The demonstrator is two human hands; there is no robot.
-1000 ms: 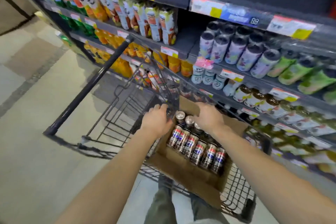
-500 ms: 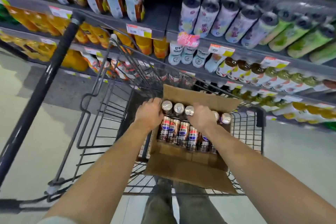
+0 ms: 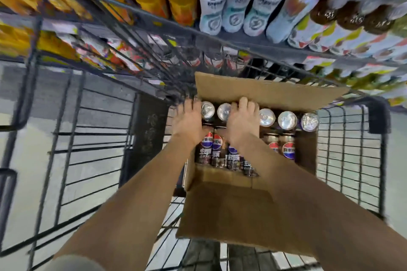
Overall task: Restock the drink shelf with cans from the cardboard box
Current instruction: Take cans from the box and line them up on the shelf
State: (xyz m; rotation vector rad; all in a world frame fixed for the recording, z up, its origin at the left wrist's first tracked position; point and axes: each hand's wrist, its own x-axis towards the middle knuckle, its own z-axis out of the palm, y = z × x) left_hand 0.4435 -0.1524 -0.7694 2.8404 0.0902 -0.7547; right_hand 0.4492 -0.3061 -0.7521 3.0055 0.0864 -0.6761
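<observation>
Cardboard box, flaps open, is set at the wire cart's far end. Dark cola cans, silver-topped, are stood upright in two rows. None is lifted, so restocking the drink shelf is judged mostly ahead. Left hand and right hand are laid at the back row; grip cannot be told.

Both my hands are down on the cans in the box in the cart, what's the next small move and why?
Probably close each hand round the can beneath it and lift straight up. The left hand and right hand lie at the far row of cans, which stand upright and packed close in the cardboard box; whether either grip is closed is unclear.
</observation>
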